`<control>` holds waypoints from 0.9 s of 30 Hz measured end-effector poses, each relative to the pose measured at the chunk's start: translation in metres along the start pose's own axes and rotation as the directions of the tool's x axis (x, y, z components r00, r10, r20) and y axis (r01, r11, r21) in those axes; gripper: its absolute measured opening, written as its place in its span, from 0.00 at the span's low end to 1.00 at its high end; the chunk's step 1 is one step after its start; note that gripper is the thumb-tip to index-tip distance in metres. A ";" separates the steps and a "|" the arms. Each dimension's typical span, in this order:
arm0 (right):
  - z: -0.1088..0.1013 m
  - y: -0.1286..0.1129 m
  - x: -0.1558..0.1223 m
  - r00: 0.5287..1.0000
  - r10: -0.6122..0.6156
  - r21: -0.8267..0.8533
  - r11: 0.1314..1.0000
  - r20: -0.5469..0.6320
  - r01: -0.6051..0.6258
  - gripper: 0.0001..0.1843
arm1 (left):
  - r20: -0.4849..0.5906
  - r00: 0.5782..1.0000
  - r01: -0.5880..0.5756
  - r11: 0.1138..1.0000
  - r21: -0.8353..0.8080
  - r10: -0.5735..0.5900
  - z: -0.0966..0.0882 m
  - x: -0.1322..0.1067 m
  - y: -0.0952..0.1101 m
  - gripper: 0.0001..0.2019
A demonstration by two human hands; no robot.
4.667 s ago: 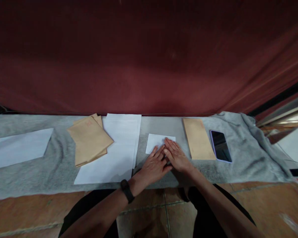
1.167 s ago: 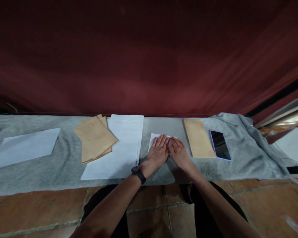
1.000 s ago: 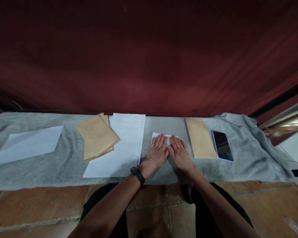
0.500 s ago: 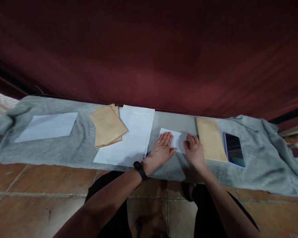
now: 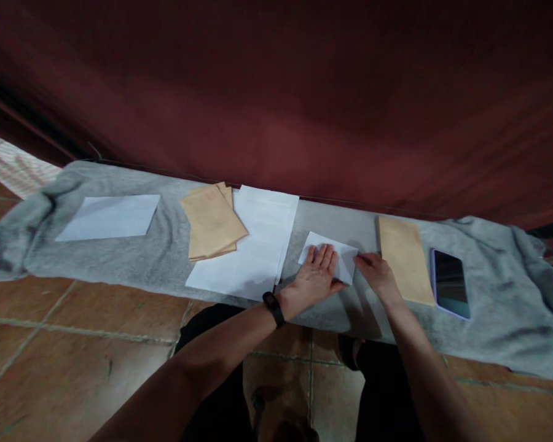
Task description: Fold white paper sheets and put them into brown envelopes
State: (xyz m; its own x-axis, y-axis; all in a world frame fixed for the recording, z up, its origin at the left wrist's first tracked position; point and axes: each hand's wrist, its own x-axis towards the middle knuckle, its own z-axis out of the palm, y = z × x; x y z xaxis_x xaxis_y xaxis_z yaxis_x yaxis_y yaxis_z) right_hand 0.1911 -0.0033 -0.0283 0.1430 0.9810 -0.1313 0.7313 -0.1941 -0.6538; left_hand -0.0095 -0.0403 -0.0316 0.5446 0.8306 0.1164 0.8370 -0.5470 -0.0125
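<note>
A small folded white paper [image 5: 347, 263] lies on a grey cloth-covered surface in front of me. My left hand [image 5: 314, 279] rests flat on it with the fingers stretched out, covering its middle and lower left part. At the paper's right edge, my right hand [image 5: 376, 274] has its thumb and fingers pinched on the corner. Just right of that hand lies a brown envelope [image 5: 404, 259]. Left of my left hand are large white sheets [image 5: 268, 239], partly under a small stack of brown envelopes [image 5: 213, 222].
A phone [image 5: 450, 283] with a pale purple edge lies right of the single envelope. Another white paper [image 5: 110, 217] is at the far left on the grey cloth [image 5: 133, 264]. A dark red upright surface [image 5: 276, 123] stands behind. Tiled floor [image 5: 74, 356] shows below.
My right hand has drawn back from the paper's surface to its right edge and pinches there. My left hand has shifted toward the paper's middle. The whole view has also turned slightly.
</note>
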 end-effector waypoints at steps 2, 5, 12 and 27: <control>-0.002 0.000 0.000 1.000 0.003 0.012 1.000 0.022 -0.003 0.17 | 0.008 1.000 0.010 1.000 0.008 -0.010 -0.002 0.001 0.003 0.40; -0.003 -0.001 0.000 1.000 0.015 0.049 0.999 0.025 -0.017 0.17 | 0.013 1.000 0.008 1.000 0.013 -0.008 -0.004 0.003 0.005 0.41; 0.002 -0.004 0.000 0.999 0.042 0.363 0.931 0.025 -0.049 0.19 | 0.038 0.999 0.029 0.999 -0.027 -0.028 -0.004 0.005 0.009 0.44; 0.001 -0.034 -0.018 1.000 0.000 0.789 0.614 0.009 -0.007 0.29 | 0.185 0.857 0.164 -0.086 -0.983 -0.480 -0.042 0.028 -0.012 0.33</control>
State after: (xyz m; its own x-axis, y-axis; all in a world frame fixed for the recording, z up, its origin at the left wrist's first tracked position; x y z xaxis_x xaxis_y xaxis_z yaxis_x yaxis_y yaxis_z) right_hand 0.1630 -0.0148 -0.0048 0.1375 0.9808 -0.1379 -0.0782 -0.1281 -0.9887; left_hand -0.0068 -0.0149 0.0132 0.0748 0.9942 -0.0779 -0.0351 0.0807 0.9961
